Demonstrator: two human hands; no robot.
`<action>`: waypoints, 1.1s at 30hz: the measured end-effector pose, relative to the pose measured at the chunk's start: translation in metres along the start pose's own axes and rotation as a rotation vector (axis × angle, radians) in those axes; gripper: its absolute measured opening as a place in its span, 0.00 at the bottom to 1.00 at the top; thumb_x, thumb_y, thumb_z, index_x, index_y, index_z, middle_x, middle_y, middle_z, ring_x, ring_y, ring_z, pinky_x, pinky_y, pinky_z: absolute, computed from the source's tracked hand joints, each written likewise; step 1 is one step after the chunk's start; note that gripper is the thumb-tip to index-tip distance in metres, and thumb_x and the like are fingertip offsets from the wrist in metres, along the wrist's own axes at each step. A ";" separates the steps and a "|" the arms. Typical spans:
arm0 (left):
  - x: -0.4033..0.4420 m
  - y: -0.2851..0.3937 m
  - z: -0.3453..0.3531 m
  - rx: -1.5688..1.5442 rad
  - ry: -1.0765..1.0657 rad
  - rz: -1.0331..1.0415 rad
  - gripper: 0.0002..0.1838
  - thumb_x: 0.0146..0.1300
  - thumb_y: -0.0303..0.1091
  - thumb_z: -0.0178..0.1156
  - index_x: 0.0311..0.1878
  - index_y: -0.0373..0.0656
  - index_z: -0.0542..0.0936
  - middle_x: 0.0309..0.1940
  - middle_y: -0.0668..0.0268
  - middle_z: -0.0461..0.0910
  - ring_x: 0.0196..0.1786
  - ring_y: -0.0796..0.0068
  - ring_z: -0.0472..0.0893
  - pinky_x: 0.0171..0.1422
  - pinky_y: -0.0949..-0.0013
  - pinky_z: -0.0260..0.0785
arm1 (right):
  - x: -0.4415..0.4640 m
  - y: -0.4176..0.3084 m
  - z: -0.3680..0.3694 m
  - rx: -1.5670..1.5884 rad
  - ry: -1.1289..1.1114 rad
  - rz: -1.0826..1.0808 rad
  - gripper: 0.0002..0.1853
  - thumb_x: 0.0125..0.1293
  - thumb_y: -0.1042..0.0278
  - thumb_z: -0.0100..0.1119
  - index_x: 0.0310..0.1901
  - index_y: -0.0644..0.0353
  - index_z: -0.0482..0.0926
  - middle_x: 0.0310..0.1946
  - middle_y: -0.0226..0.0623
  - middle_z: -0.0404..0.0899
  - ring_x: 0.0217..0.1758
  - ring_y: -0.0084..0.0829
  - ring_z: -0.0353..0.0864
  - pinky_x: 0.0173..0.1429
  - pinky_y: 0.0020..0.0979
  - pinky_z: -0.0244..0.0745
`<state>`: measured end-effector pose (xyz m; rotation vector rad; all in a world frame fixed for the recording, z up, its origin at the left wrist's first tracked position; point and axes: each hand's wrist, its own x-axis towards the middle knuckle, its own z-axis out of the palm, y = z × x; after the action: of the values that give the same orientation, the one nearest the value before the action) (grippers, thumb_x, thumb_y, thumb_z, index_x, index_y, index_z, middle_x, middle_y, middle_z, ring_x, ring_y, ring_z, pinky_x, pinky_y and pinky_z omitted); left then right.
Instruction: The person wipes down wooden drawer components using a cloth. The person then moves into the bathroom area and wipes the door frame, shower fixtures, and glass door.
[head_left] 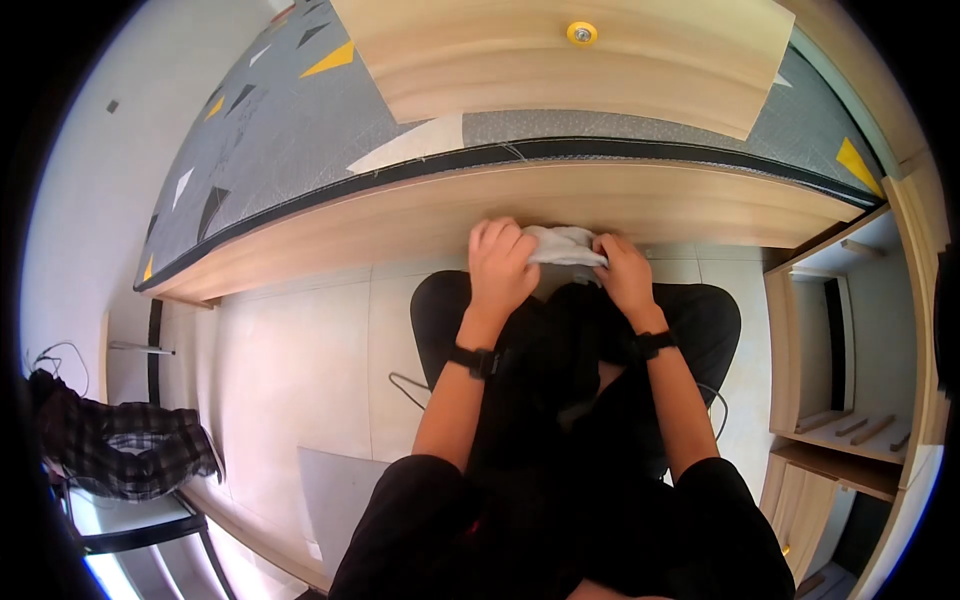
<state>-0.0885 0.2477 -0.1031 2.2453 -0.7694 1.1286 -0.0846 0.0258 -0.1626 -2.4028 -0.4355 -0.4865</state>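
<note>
Between the two hands, left (503,262) and right (626,272), one white cloth (565,246) is pinched at both ends; just beyond them runs one wooden bed rail (520,195). Each wrist wears one black band; no writing is legible.

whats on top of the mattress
A wooden board sits over part of the mattress, with a yellow-ringed round piece on the board. Whatever is under the board is covered, so I can't tell if anything is there.

A mattress (290,120) lies ahead, a board (640,75) on it (cabinet (783,350) right, chair (140,538) left).
</note>
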 end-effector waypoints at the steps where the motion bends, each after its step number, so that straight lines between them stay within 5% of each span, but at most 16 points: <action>1: 0.004 0.003 -0.011 -0.003 -0.024 0.003 0.11 0.36 0.20 0.59 0.28 0.40 0.74 0.34 0.61 0.77 0.46 0.55 0.79 0.51 0.51 0.72 | 0.001 -0.006 -0.011 0.015 -0.033 -0.011 0.19 0.46 0.79 0.68 0.40 0.53 0.75 0.34 0.34 0.78 0.42 0.41 0.79 0.43 0.39 0.75; 4: 0.013 0.008 -0.033 0.075 -0.039 0.030 0.09 0.43 0.21 0.59 0.31 0.43 0.77 0.35 0.64 0.76 0.42 0.61 0.80 0.58 0.53 0.71 | -0.002 -0.028 -0.042 0.070 -0.028 -0.019 0.17 0.50 0.78 0.65 0.43 0.53 0.76 0.35 0.36 0.80 0.40 0.44 0.80 0.41 0.40 0.75; 10: 0.021 0.003 -0.066 0.254 0.023 0.094 0.08 0.48 0.24 0.62 0.33 0.46 0.78 0.40 0.67 0.80 0.45 0.66 0.82 0.49 0.62 0.69 | -0.003 -0.067 -0.103 -0.049 0.036 0.011 0.17 0.53 0.79 0.60 0.46 0.53 0.79 0.37 0.41 0.83 0.39 0.47 0.82 0.41 0.42 0.77; 12: 0.046 -0.001 -0.077 0.363 0.102 0.246 0.09 0.51 0.24 0.62 0.33 0.50 0.77 0.41 0.69 0.80 0.46 0.66 0.82 0.50 0.61 0.68 | 0.022 -0.074 -0.127 -0.145 0.296 -0.238 0.19 0.52 0.82 0.58 0.46 0.55 0.83 0.43 0.41 0.84 0.45 0.46 0.83 0.48 0.40 0.78; 14: 0.097 -0.006 -0.088 0.537 0.409 0.469 0.10 0.53 0.23 0.61 0.32 0.53 0.75 0.42 0.71 0.80 0.47 0.66 0.82 0.53 0.60 0.65 | 0.060 -0.103 -0.162 -0.281 0.589 -0.459 0.21 0.49 0.86 0.56 0.45 0.55 0.86 0.46 0.36 0.85 0.51 0.42 0.83 0.55 0.38 0.76; 16: 0.115 -0.010 -0.087 0.560 0.572 0.498 0.10 0.55 0.21 0.58 0.32 0.53 0.74 0.44 0.71 0.81 0.51 0.66 0.82 0.56 0.60 0.62 | 0.067 -0.106 -0.166 -0.277 0.581 -0.434 0.21 0.50 0.86 0.56 0.44 0.54 0.87 0.47 0.33 0.85 0.56 0.40 0.80 0.59 0.35 0.73; 18: 0.145 -0.026 -0.077 0.525 0.669 0.417 0.10 0.54 0.21 0.58 0.32 0.52 0.75 0.46 0.70 0.81 0.54 0.65 0.80 0.58 0.58 0.61 | 0.094 -0.119 -0.173 -0.512 0.985 -0.610 0.19 0.52 0.84 0.58 0.43 0.53 0.88 0.50 0.30 0.85 0.61 0.38 0.77 0.62 0.35 0.70; 19: 0.155 -0.033 -0.072 0.493 0.763 0.333 0.10 0.54 0.21 0.58 0.33 0.52 0.76 0.48 0.69 0.81 0.57 0.63 0.79 0.60 0.56 0.61 | 0.103 -0.118 -0.170 -0.515 0.987 -0.611 0.19 0.52 0.84 0.58 0.43 0.53 0.88 0.50 0.30 0.85 0.61 0.38 0.77 0.62 0.35 0.70; 20: 0.155 -0.039 -0.065 0.491 0.764 0.334 0.10 0.54 0.21 0.58 0.33 0.52 0.76 0.48 0.69 0.81 0.57 0.63 0.79 0.60 0.56 0.61 | 0.111 -0.116 -0.164 -0.533 0.999 -0.641 0.19 0.52 0.84 0.59 0.42 0.52 0.88 0.51 0.28 0.84 0.62 0.37 0.75 0.63 0.35 0.69; 21: 0.147 -0.047 -0.055 0.450 0.536 0.193 0.10 0.54 0.21 0.57 0.34 0.51 0.77 0.50 0.68 0.80 0.60 0.63 0.77 0.60 0.55 0.61 | 0.117 -0.111 -0.157 -0.548 1.010 -0.671 0.18 0.52 0.83 0.59 0.42 0.51 0.88 0.53 0.26 0.84 0.63 0.35 0.74 0.63 0.35 0.68; 23: 0.127 -0.069 -0.034 0.347 0.234 0.024 0.10 0.54 0.24 0.57 0.38 0.49 0.80 0.55 0.66 0.78 0.62 0.60 0.73 0.62 0.54 0.62 | 0.126 -0.069 -0.101 -0.454 0.578 -0.456 0.19 0.52 0.84 0.59 0.42 0.51 0.88 0.53 0.24 0.83 0.59 0.33 0.76 0.61 0.38 0.68; 26: 0.119 -0.057 -0.031 0.362 0.224 -0.130 0.10 0.54 0.25 0.57 0.39 0.49 0.80 0.53 0.65 0.78 0.59 0.59 0.74 0.61 0.57 0.63 | 0.121 -0.067 -0.088 -0.385 0.644 -0.401 0.20 0.50 0.84 0.58 0.42 0.52 0.88 0.52 0.24 0.83 0.56 0.32 0.78 0.58 0.37 0.68; 33: 0.116 -0.055 -0.028 0.383 0.186 -0.119 0.10 0.53 0.26 0.57 0.39 0.48 0.81 0.41 0.67 0.79 0.47 0.63 0.77 0.53 0.59 0.65 | 0.109 -0.066 -0.077 -0.278 0.619 -0.335 0.23 0.46 0.87 0.55 0.42 0.53 0.86 0.47 0.24 0.84 0.53 0.31 0.78 0.58 0.35 0.63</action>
<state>-0.0084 0.2755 -0.0022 2.4043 -0.3607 1.5020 -0.0350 0.0451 -0.0233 -2.2723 -0.5090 -1.4676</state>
